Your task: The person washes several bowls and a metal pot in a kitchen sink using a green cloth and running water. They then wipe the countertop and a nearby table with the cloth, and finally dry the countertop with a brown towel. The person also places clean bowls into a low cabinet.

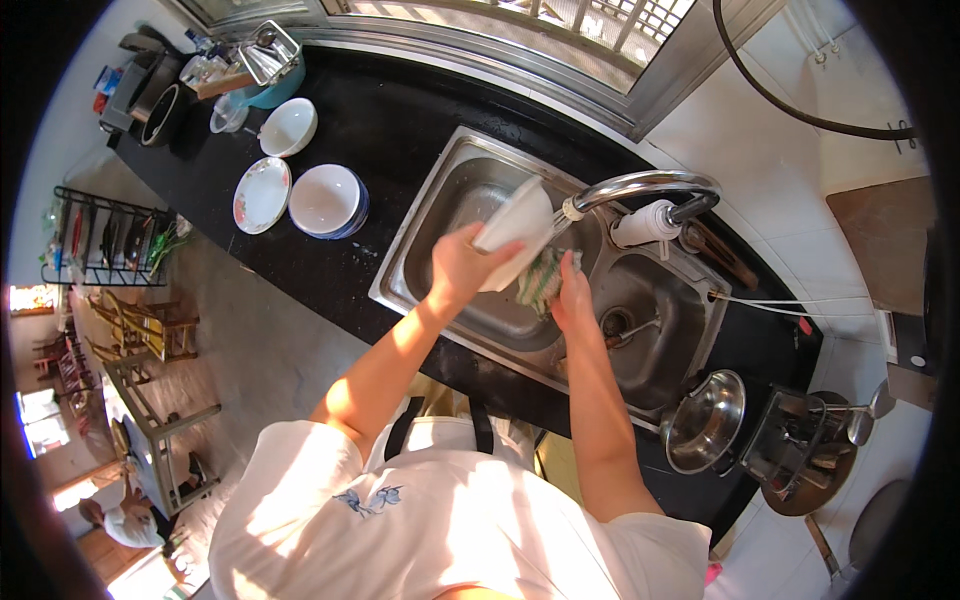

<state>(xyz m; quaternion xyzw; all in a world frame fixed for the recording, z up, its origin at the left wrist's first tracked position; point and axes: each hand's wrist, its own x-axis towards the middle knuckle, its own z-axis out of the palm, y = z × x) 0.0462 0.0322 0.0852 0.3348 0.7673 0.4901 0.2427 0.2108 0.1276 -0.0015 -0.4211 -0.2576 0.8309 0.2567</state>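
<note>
Over the left basin of the steel double sink (405,250), my left hand (466,268) grips the rim of a white bowl (522,222) tipped on its side. Water from the curved chrome faucet (655,180) runs down beside the bowl. My right hand (572,300) holds a crumpled green and white dishcloth (541,281) close against the bowl's lower side. Part of the cloth is hidden behind the bowl and fingers.
Left of the sink, stacked bowls (328,200), a floral plate (262,196) and a white bowl (288,127) rest on the black counter (400,110). A steel basin (705,422) stands at the right, near a utensil rack (790,450). Another person (130,520) is far left.
</note>
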